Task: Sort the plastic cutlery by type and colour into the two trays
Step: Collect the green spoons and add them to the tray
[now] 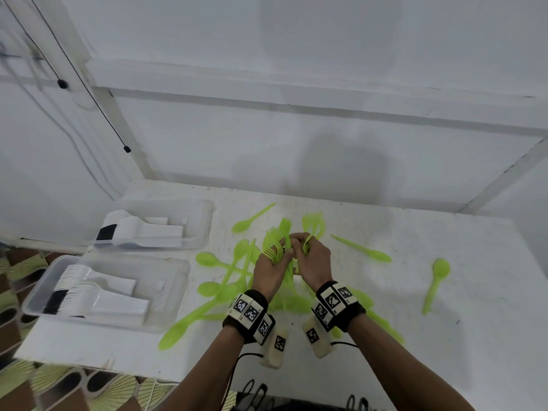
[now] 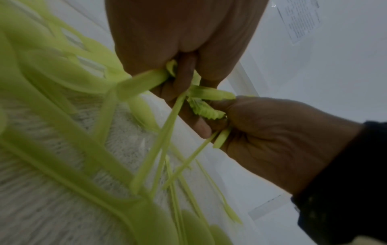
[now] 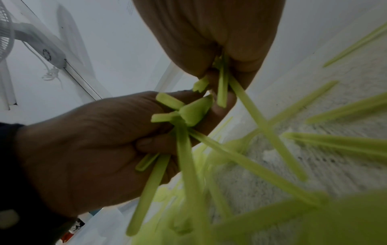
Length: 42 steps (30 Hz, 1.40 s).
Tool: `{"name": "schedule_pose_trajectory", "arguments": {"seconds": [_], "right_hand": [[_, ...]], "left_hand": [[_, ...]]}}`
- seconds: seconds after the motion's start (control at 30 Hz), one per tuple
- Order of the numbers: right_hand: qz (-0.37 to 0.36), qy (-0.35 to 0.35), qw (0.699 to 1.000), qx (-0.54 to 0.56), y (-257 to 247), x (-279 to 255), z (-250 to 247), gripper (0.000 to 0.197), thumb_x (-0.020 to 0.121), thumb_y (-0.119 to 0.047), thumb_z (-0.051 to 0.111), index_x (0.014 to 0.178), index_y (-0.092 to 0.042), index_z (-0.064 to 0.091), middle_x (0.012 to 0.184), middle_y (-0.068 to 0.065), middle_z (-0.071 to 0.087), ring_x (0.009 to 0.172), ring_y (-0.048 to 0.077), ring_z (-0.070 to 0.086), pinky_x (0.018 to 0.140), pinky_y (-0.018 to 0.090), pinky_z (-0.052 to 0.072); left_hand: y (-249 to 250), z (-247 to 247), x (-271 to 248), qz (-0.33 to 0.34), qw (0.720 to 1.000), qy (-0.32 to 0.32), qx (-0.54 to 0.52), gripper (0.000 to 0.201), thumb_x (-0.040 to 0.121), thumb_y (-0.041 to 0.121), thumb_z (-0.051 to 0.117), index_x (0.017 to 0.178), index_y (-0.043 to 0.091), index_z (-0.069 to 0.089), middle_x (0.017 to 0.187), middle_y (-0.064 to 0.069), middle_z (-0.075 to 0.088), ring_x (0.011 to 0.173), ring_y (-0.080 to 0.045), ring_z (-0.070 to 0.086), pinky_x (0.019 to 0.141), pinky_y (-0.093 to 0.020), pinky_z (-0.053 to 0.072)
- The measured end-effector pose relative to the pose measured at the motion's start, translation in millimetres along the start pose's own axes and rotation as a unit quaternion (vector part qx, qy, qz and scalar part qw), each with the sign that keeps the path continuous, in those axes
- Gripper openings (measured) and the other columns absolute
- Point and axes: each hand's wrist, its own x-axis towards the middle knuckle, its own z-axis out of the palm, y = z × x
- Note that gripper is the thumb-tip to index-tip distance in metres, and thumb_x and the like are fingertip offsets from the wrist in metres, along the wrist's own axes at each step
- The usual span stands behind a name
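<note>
Both hands meet over a heap of lime-green plastic cutlery [image 1: 228, 280] in the middle of the white table. My left hand [image 1: 277, 256] grips a bundle of green forks [image 1: 271, 251], tines pointing away; the left wrist view shows their handles [image 2: 146, 81] running out of its curled fingers. My right hand [image 1: 308, 253] pinches more green forks [image 1: 307, 240], their handles [image 3: 223, 82] between its fingers. The two hands touch at the fingertips. Two clear trays stand at the left: the far tray [image 1: 207, 221] and the near tray [image 1: 181, 280], both holding stacked white cutlery [image 1: 98, 295].
Loose green spoons lie apart from the heap: one behind the hands [image 1: 252, 219], one far right [image 1: 437, 280], another piece [image 1: 361, 250] between. The table's front edge [image 1: 118, 363] is close to my forearms. A white wall stands right behind the table; black cables hang at upper left.
</note>
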Motion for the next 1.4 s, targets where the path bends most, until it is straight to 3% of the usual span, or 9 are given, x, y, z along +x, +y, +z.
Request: {"name": "schedule_pose_trajectory", "arguments": {"seconds": [0.2,0.4,0.5,0.77,0.9,1.0,1.07,1.2,1.4], "right_hand": [[0.005,-0.043,0.999,-0.009,-4.5,7.3,-7.2,0.023,0.107,-0.016,0.045,0.119,-0.015,0.064,0.090,0.003,0.072,0.063,0.009,0.064,0.064,0.026,0.058],[-0.011,-0.116,0.993,0.000,-4.3,18.6,-18.8,0.044,0.107,-0.019,0.045,0.144,-0.036,0.028,0.084,-0.005,0.077,0.053,0.009,0.059,0.061,0.013,0.046],[-0.030,-0.115,0.992,-0.046,-1.6,21.2,-17.1,0.036,0.107,-0.020,0.048,0.142,-0.017,0.045,0.085,-0.006,0.075,0.052,0.002,0.057,0.066,0.011,0.045],[-0.027,-0.026,0.998,-0.042,-0.4,14.9,-3.4,0.018,0.101,-0.018,0.060,0.114,-0.010,0.069,0.091,0.002,0.073,0.064,0.011,0.067,0.062,0.006,0.044],[-0.018,-0.004,1.000,0.003,2.8,10.3,4.4,0.016,0.102,-0.017,0.058,0.103,-0.012,0.074,0.089,0.002,0.069,0.077,0.011,0.067,0.056,0.028,0.060],[0.002,0.001,0.999,0.036,2.5,9.4,3.2,0.016,0.102,-0.016,0.060,0.106,-0.014,0.074,0.093,-0.001,0.069,0.074,0.004,0.069,0.051,0.030,0.060],[-0.009,0.011,1.000,0.024,1.5,11.3,0.8,0.015,0.101,-0.015,0.060,0.107,-0.014,0.074,0.094,-0.003,0.070,0.069,-0.001,0.068,0.056,0.021,0.059],[-0.031,-0.005,0.999,0.038,-2.2,15.7,-7.4,0.022,0.108,-0.016,0.044,0.119,-0.017,0.063,0.084,0.001,0.073,0.055,0.010,0.063,0.061,0.016,0.049],[-0.010,-0.115,0.993,0.018,-6.9,23.5,-19.4,0.028,0.108,-0.023,0.043,0.135,-0.026,0.034,0.075,0.005,0.074,0.040,0.020,0.053,0.050,0.021,0.047]], "left_hand": [[1.6,-1.8,-6.1,-0.009,0.998,-0.006,-0.068,0.045,0.098,0.017,0.067,0.142,0.015,0.055,0.102,-0.002,0.079,0.071,-0.029,0.075,0.080,-0.043,0.061],[0.7,-6.6,-1.7,-0.033,0.996,0.025,-0.077,0.043,0.099,0.022,0.067,0.136,0.002,0.060,0.091,0.041,0.068,0.055,-0.018,0.065,0.067,-0.023,0.056],[-1.1,-7.5,0.7,-0.036,0.994,0.053,-0.093,0.040,0.099,0.020,0.066,0.136,0.007,0.061,0.099,0.027,0.074,0.055,-0.019,0.064,0.074,-0.034,0.056],[9.2,-5.0,-3.7,-0.026,0.996,0.021,-0.088,0.048,0.097,0.024,0.069,0.142,0.021,0.056,0.116,0.001,0.075,0.079,-0.024,0.077,0.093,-0.043,0.058],[10.5,-4.7,-5.5,-0.008,0.997,0.019,-0.071,0.058,0.085,0.041,0.077,0.138,0.023,0.063,0.115,0.006,0.075,0.110,-0.008,0.070,0.100,-0.040,0.055],[2.5,-3.8,-2.0,-0.032,0.997,0.004,-0.071,0.069,0.074,0.055,0.084,0.135,0.030,0.065,0.121,0.000,0.074,0.116,-0.020,0.069,0.099,-0.050,0.055],[7.9,-4.0,-3.8,-0.043,0.995,-0.011,-0.089,0.067,0.075,0.046,0.087,0.135,0.026,0.064,0.120,-0.007,0.074,0.106,-0.031,0.073,0.091,-0.052,0.058],[11.9,-6.5,-3.1,-0.064,0.994,-0.022,-0.091,0.017,0.093,0.013,0.072,0.103,0.026,0.067,0.137,-0.015,0.063,0.069,-0.032,0.075,0.048,-0.019,0.048],[8.2,-13.6,2.1,-0.058,0.994,0.014,-0.088,0.016,0.101,0.011,0.057,0.114,0.012,0.066,0.131,-0.021,0.063,0.050,-0.022,0.057,0.043,-0.017,0.039]]}}
